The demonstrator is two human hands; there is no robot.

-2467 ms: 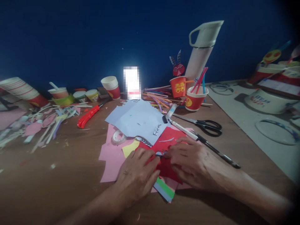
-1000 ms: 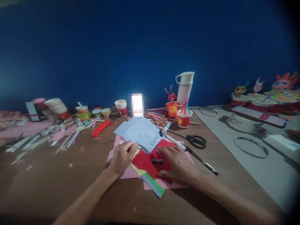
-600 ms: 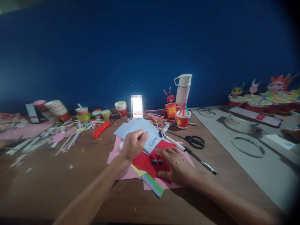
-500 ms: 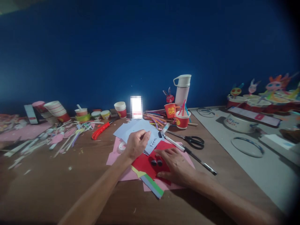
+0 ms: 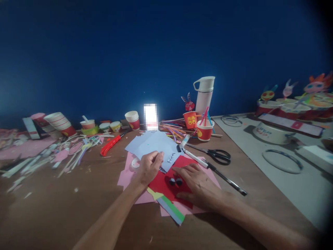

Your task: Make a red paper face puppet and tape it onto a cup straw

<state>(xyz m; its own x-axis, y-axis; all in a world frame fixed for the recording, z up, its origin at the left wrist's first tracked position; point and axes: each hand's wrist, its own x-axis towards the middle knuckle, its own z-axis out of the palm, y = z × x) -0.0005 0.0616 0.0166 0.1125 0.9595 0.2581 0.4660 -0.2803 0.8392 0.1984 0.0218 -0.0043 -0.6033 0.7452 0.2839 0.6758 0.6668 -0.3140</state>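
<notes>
My left hand (image 5: 150,169) is closed in a pinch above the lower edge of the light blue paper (image 5: 145,143); whatever its fingertips hold, if anything, cannot be made out. Lying flat with fingers apart, my right hand (image 5: 199,185) rests on the red paper (image 5: 162,184). Two small dark-and-white rounded pieces (image 5: 175,181) lie on that red sheet, just left of my right fingers. A dark leafy sprig shape (image 5: 171,158) shows on the blue paper. Pink paper (image 5: 145,198) and a strip of striped paper (image 5: 171,210) stick out from underneath.
A red utility knife (image 5: 110,146) lies to the left, near paper scraps (image 5: 78,152). Black scissors (image 5: 220,156) and a pen (image 5: 229,180) are on the right. Behind stand a cup with coloured sticks (image 5: 204,132) and a white flask (image 5: 204,97). A roll of tape (image 5: 135,163) sits beside my left hand.
My left hand has drawn slightly back toward me and to the left, still pinched. My right hand stays on the red paper. The whole view has shifted a little.
</notes>
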